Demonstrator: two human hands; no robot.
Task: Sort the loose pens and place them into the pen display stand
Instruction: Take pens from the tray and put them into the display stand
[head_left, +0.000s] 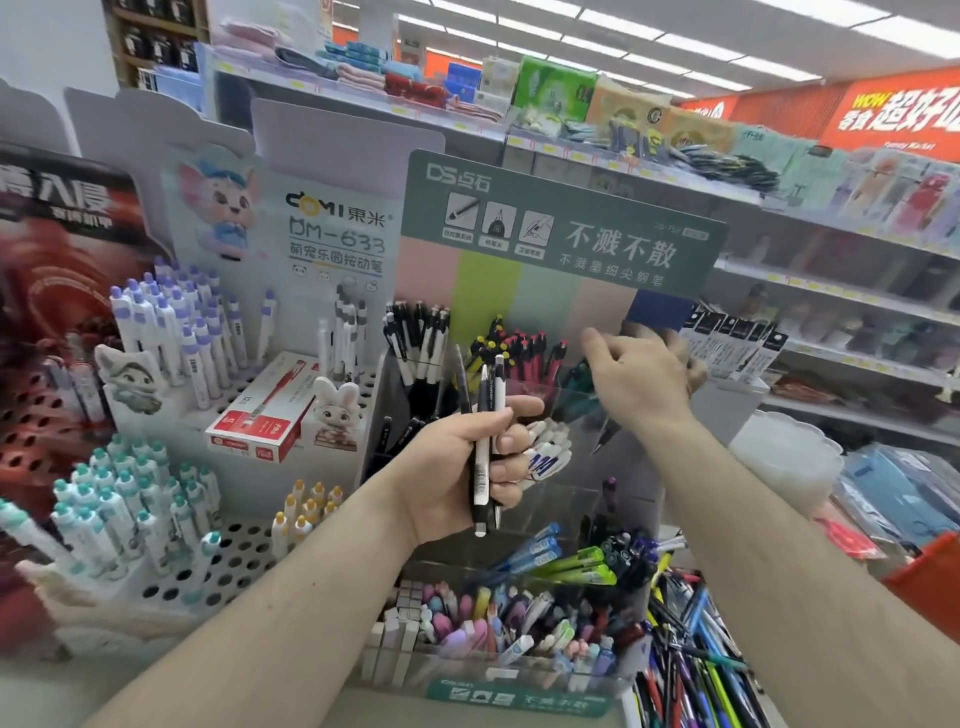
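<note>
Pens bunched in left hand, right hand at the stand

Pens (485, 441) sit upright in our left hand (457, 467), fingers clamped round the middle of the bundle: a few slim barrels, black and white, one with a barcode sticker. We judge them light, rigid, smooth plastic, so slippery as a bunch; one can slide out if the grip eases. Best hold is mid-barrel or at the rubbery grip zone, not the clip or the tip.

Our right hand (639, 379) reaches into the upper right part of the pen display stand (561, 234), fingers curled. It seems to hold a dark green pen (582, 376), but blur leaves us unsure.

Stand: green card header, clear acrylic compartments, thin glossy walls, probably easy to nudge. Black-and-white clickers (415, 332) and red pens (530, 348) stand in the back cells.

Loose pens (685, 649) lie tangled at lower right, mixed colours, crossing each other. Red box (260, 415) lies on the white perforated rack (223, 561) to the left.
</note>
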